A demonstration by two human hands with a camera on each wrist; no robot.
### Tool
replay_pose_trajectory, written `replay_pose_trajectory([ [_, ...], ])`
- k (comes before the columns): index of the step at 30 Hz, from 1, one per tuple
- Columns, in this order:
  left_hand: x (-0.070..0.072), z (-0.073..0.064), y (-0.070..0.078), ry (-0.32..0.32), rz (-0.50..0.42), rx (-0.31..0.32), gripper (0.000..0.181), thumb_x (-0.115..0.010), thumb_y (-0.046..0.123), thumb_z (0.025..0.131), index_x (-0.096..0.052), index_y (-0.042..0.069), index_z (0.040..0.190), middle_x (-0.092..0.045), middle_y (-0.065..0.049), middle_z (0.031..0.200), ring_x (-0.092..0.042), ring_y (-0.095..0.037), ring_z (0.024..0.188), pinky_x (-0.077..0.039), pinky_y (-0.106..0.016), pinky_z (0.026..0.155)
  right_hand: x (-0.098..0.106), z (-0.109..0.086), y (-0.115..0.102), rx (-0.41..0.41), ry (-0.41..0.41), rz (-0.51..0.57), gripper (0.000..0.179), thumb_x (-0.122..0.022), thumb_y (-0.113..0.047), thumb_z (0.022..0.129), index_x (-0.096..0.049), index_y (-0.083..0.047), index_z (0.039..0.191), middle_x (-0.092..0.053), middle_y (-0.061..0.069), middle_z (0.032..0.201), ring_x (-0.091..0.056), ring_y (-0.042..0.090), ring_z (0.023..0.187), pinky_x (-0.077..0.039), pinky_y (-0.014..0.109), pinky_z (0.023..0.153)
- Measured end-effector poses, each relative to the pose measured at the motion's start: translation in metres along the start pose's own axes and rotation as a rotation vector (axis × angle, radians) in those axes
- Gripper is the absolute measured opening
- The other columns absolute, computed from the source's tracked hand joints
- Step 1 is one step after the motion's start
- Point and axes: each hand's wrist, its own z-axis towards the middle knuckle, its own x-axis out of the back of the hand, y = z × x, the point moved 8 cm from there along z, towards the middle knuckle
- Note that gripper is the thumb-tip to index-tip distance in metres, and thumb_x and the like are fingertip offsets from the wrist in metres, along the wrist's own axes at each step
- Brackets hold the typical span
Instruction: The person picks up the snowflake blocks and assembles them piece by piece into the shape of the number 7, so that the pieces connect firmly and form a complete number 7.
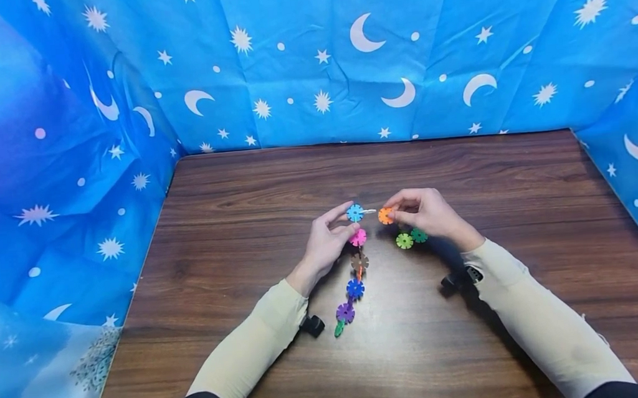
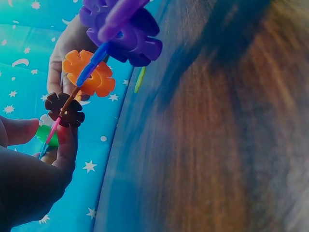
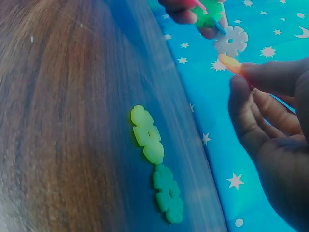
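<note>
My left hand (image 1: 327,241) pinches the upper end of a chain of notched plastic flower discs, fingers by the light blue disc (image 1: 355,213) and thumb at the pink disc (image 1: 358,238). From there the chain runs toward me through a brown disc (image 1: 360,262), a blue disc (image 1: 355,288) and a purple disc (image 1: 345,313) to a green disc (image 1: 338,328). A white disc (image 3: 231,40) sticks out from the light blue one toward the right. Between thumb and fingertip my right hand (image 1: 428,214) pinches a single orange disc (image 1: 385,215), a small gap away from the white disc.
On the brown wooden table (image 1: 243,230) lie two loose discs, a light green disc (image 1: 404,241) and a dark green disc (image 1: 419,235), just below the right hand. Blue cloth (image 1: 308,62) with moons and stars hangs behind the table and at both sides.
</note>
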Motion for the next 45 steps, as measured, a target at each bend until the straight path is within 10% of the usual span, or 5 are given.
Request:
replay_pose_trajectory([
  [38,-0.002,0.006,0.002,0.025,0.038,0.007,0.056,-0.064,-0.007,0.087,-0.050,0.003,0.140,-0.060,-0.024,0.120,-0.069,-0.007,0.082,-0.056,-0.022,0.083,0.004,0.011,-0.016,-0.100,-0.016,0.256,0.019,-0.065,0.001,0.090,-0.067,0.009,0.108,-0.068,0.025,0.086,-0.067,0.019,0.066,-0.056,0.035,0.058],
  [45,-0.002,0.007,0.007,0.027,0.069,-0.002,0.055,-0.064,-0.008,0.088,-0.049,-0.001,0.140,-0.062,-0.027,0.117,-0.063,-0.044,0.108,-0.056,-0.020,0.083,-0.003,0.016,0.011,-0.113,0.013,0.347,0.018,-0.066,0.000,0.090,-0.067,0.008,0.106,-0.070,0.008,0.081,-0.065,0.015,0.064,-0.059,0.038,0.061],
])
